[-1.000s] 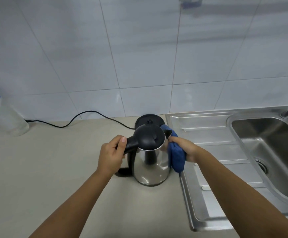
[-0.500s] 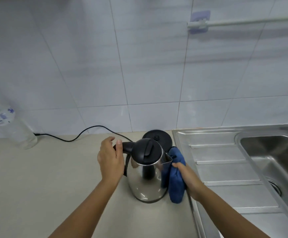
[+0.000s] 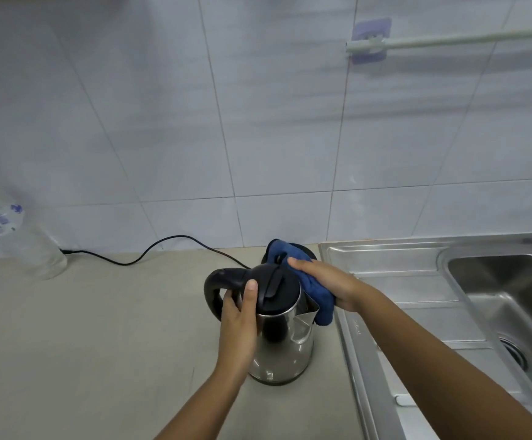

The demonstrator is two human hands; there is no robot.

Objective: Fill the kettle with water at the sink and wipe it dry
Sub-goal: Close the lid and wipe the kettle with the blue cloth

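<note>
Kettle steadied by left hand, right hand pressing cloth against it

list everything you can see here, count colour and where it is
kettle: 1, steel body with black lid and handle, upright on the counter left of the sink unit
cloth: 1, blue, pressed against the kettle's far right side
kettle base: 1, black, behind the kettle, mostly hidden by the cloth
cord: 1, black, along the counter by the wall
bottle: 1, clear plastic, far left on the counter
counter: 1, beige, left half
sink: 1, steel, right, with draining board
rail: 1, white, on the tiled wall, upper right
left hand: 1, steadying the kettle near its handle
right hand: 1, holding the cloth
</note>
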